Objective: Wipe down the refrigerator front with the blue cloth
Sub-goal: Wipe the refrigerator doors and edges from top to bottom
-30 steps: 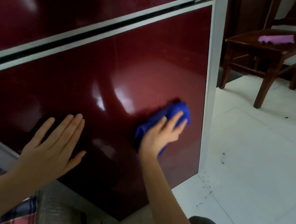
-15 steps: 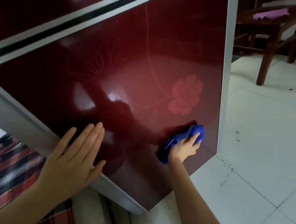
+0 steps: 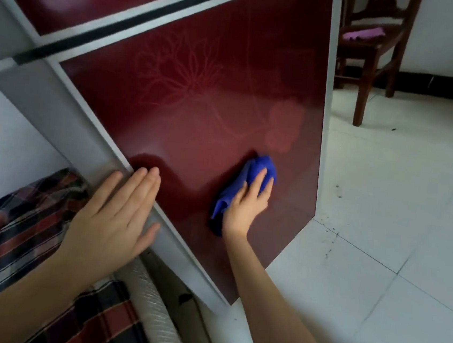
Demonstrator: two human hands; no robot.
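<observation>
The refrigerator's lower door (image 3: 199,98) is glossy dark red with a faint flower pattern and a grey frame. My right hand (image 3: 247,204) presses the bunched blue cloth (image 3: 259,169) flat against the lower right part of the door, just below a pale flower print. Part of the cloth sticks out above and to the left of my fingers. My left hand (image 3: 117,215) lies flat with fingers together on the door's left edge, across the grey frame, and holds nothing.
A wooden chair (image 3: 371,55) with a pink cloth (image 3: 363,33) on its seat stands at the back right. White floor tiles (image 3: 396,217) spread to the right. A plaid fabric (image 3: 17,233) and a white ribbed hose (image 3: 157,317) lie at the lower left.
My right hand and the blue cloth have moved from mid-door down toward the lower right corner. My left hand shifted to the door's left edge. The view has swung left and down.
</observation>
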